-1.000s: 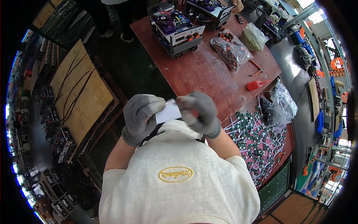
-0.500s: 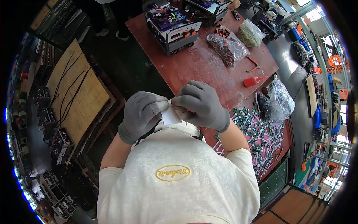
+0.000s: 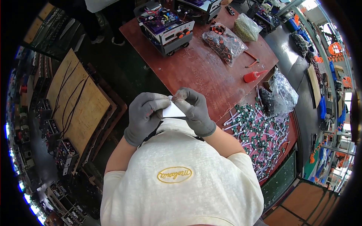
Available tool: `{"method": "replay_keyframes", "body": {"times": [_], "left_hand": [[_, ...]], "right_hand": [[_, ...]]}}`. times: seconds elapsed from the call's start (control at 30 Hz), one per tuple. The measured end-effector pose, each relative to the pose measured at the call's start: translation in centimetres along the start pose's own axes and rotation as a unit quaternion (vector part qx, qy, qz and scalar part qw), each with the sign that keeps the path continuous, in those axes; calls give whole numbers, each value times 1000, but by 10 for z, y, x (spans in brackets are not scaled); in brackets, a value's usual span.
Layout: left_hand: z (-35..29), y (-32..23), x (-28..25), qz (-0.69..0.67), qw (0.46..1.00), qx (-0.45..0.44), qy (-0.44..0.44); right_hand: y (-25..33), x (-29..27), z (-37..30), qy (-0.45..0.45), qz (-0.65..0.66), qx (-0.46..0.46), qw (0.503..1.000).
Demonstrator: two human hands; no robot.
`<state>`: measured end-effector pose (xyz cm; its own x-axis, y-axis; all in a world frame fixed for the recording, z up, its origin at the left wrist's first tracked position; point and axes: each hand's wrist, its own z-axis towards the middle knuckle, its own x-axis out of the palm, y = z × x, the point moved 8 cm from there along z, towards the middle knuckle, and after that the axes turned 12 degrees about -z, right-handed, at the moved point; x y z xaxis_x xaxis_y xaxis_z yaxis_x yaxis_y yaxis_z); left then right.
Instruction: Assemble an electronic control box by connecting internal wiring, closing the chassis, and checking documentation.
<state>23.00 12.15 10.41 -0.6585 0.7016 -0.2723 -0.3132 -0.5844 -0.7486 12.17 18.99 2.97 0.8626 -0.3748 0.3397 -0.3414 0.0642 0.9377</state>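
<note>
Both hands wear grey gloves and meet close in front of my chest. Between them is a small flat white piece (image 3: pixel 173 110), which looks like paper or a label. My left hand (image 3: pixel 146 115) pinches its left side, thumb against fingers. My right hand (image 3: pixel 195 111) pinches at its upper right edge, with darkened fingertips close to the left ones. What lies between the fingertips at the top is too small to make out. The table's near edge is just beyond my hands.
On the red table (image 3: pixel 181 71) stands an open electronic unit (image 3: pixel 166 30) with orange knobs. Bagged parts (image 3: pixel 225 44), orange-handled pliers (image 3: pixel 252 59) and a red bottle (image 3: pixel 252 77) lie rightward. Small green boards with white leads (image 3: pixel 260 135) cover the near right. Cables lie on a wooden board (image 3: pixel 77 98) at left.
My right hand has turned and dropped slightly, its fingertips now nearer my left hand's. The white piece has shifted up and tilted. The view has also shifted a little.
</note>
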Motion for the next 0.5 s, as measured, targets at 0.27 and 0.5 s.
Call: {"method": "replay_keyframes", "body": {"times": [0.27, 0.5], "left_hand": [[-2, 10, 1, 5, 1000, -23, 4], [-4, 12, 12, -51, 997, -46, 16]], "right_hand": [[1, -1, -3, 15, 8, 31, 999], [4, -24, 1, -117, -95, -77, 986]]}}
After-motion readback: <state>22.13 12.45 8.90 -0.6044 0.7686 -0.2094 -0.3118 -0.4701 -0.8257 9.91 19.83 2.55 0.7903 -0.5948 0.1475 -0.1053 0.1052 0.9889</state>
